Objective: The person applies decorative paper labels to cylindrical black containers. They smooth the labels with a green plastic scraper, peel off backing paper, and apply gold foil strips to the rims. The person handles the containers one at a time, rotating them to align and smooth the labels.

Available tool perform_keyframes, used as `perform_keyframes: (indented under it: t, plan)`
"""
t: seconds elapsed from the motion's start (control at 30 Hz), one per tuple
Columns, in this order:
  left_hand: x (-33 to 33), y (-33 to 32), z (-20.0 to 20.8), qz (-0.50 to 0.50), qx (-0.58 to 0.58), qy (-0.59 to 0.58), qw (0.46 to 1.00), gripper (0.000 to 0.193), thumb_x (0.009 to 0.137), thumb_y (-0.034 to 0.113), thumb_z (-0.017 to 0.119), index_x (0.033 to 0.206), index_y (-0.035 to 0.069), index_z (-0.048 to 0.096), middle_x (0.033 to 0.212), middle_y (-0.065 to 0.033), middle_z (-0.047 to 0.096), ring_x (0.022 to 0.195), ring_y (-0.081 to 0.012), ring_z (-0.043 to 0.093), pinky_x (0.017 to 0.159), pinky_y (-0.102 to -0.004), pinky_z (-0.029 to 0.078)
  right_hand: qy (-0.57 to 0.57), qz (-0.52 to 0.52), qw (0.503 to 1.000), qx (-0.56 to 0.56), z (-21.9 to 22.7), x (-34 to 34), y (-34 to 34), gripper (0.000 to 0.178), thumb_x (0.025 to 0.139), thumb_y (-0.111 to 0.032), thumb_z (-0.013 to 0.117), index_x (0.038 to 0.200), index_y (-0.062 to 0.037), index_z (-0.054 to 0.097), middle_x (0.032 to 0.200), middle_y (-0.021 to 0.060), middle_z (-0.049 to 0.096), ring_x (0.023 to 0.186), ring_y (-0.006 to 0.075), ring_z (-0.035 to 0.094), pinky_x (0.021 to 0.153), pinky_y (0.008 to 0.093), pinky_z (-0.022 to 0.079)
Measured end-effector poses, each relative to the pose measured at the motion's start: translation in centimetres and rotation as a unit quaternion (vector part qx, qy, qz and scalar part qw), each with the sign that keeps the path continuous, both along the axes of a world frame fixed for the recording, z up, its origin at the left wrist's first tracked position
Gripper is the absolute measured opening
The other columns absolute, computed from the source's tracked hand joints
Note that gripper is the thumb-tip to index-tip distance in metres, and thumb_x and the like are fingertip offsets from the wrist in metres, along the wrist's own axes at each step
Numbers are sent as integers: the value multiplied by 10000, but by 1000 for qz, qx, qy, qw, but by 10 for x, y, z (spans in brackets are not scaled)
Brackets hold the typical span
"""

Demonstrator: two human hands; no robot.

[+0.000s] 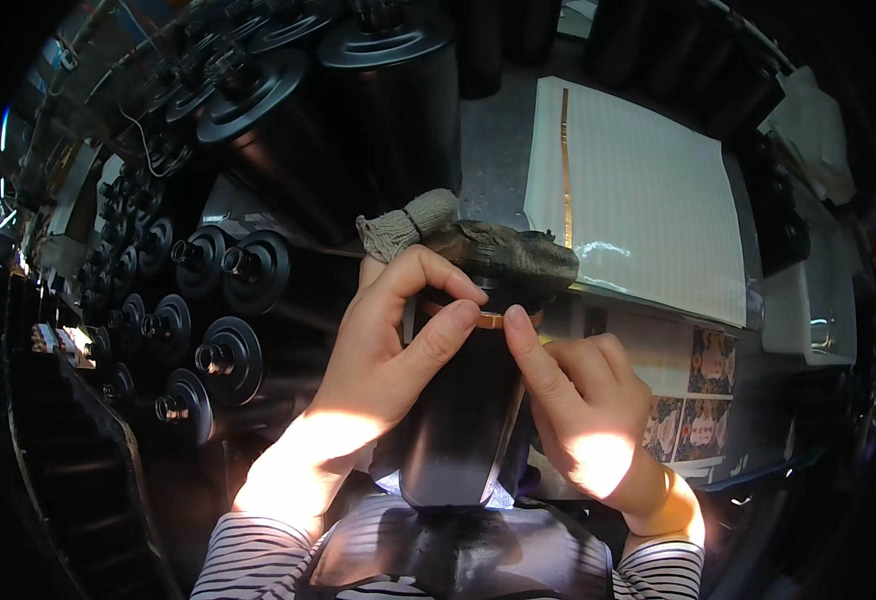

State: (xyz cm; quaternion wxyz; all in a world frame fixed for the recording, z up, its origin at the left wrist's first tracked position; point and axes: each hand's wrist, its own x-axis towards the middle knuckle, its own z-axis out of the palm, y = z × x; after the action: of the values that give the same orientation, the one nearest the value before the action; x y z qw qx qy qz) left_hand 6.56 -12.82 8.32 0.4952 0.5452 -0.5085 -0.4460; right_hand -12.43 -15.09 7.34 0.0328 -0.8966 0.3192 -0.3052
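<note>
A dark, smooth cylinder (453, 420) lies lengthwise before me, its near end close to my apron. Around its far part runs a narrow copper-coloured strip (491, 321). My left hand (388, 340) is closed, thumb and index finger pinching at the strip. From the other side, my right hand (583, 385) presses its thumb tip onto the strip, its other fingers curled in beside the cylinder. Past the strip, a worn dark covering (508, 255) hides the far end. A grey knit piece (408, 225) sits beyond my left knuckles; whether it covers a finger I cannot tell.
Many black flanged cylinders (228, 360) with metallic threaded necks stand at left; larger ones (388, 90) stand at the back. At right lies a stack of white sheets (648, 200) with one copper strip. Patterned printed sheets (708, 360) and a white bin (813, 310) are nearby.
</note>
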Motion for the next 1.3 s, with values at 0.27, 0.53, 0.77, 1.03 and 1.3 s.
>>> perform_keyframes:
  t: [0.27,0.53,0.77,1.03,1.3]
  plan:
    - [0,-5,-2,-2,-7,-22,1000,159,841,197,638,884,59,570,904,-33,526,946,-167,413,823,-255,360,16,23,999,-43,-3,-1,-7,632,602,-107,654,1231,-102,591,714,-20,508,637,139,478,541,222,432]
    - [8,-10,4,-27,-8,-74,997,163,818,182,651,837,55,551,839,3,504,849,-100,457,762,-229,361,-21,36,999,-6,-2,-4,-7,629,642,-121,685,1245,-9,547,732,5,539,636,152,502,520,241,440]
    - [-5,-7,2,19,-85,-187,978,173,789,179,684,808,46,574,817,-21,529,852,-143,456,788,-251,349,-17,19,997,74,-1,-5,5,786,688,-258,733,1338,38,403,764,46,562,648,185,523,508,263,437]
    - [-6,32,-24,139,-179,-59,972,703,715,211,788,1270,48,388,1243,-137,422,1288,-261,313,1077,-381,247,-67,-18,974,214,0,-15,23,914,703,-375,749,1385,39,303,774,90,575,671,207,526,610,310,457]
    - [-13,50,-16,58,-114,-202,971,650,786,73,644,1383,100,391,1355,-188,445,1313,-332,347,1063,-474,259,-2,35,977,210,4,-10,28,955,641,-374,769,1365,63,322,816,107,602,721,246,573,590,327,498]
